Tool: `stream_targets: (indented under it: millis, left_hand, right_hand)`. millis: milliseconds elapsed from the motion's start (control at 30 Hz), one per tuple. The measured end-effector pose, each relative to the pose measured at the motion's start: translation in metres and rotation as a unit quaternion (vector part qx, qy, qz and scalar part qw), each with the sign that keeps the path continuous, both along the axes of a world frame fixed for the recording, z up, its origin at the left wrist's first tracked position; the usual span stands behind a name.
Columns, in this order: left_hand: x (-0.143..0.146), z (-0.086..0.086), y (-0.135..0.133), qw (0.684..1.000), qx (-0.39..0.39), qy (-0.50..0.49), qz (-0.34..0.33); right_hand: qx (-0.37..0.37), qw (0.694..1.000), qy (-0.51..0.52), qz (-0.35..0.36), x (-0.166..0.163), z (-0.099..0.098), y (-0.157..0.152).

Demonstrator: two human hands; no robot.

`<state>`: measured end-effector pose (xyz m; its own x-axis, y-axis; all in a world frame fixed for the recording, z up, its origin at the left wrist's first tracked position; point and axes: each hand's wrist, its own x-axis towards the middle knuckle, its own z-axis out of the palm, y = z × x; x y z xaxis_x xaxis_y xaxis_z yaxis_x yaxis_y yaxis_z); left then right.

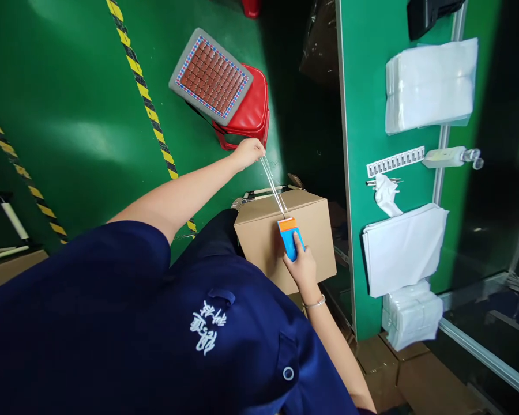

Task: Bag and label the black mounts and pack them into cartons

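Blue-and-orange tool (290, 239) over a cardboard box (313, 230), right hand (303, 265) curled around it, pale strands (273, 185) running from it to the left hand (249, 153), pinched onto their end, white Chinese characters (206, 334) on navy shirt (251, 294) too unclear to read, patterned strip (395, 161) on green surface (360, 86)

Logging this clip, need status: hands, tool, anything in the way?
Left hand pinching white strings. Right hand gripping blue-and-orange tool over cardboard box. Nothing visibly blocking either hand.

The blue shirt (164, 328) bears white characters (206, 343), including 科技; the rest are unclear. Print on the white strip (395, 161) is illegible.
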<state>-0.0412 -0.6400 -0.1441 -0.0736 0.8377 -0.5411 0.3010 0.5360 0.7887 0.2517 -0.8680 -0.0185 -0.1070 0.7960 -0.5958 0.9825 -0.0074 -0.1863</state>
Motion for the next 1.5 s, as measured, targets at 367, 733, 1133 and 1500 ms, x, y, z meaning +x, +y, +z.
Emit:
stream_targets:
  millis: [367, 733, 1133, 1500]
  left_hand:
    - [0.072, -0.121, -0.058, 0.981, -0.150, -0.020, -0.120]
    - [0.089, -0.150, -0.107, 0.964, -0.168, -0.075, -0.190]
    - [0.096, -0.097, -0.077, 0.928, -0.099, -0.101, -0.345]
    - [0.104, -0.013, -0.124, 0.878, 0.051, 0.130, -0.457]
  right_hand:
    - [-0.084, 0.993, -0.079, -0.015, -0.022, -0.006, 0.019]
    - [-0.094, 0.992, -0.085, -0.018, -0.017, -0.010, 0.016]
    - [-0.069, 0.993, -0.094, -0.001, -0.022, -0.002, 0.021]
    - [0.006, 0.999, -0.010, 0.052, 0.036, 0.010, -0.041]
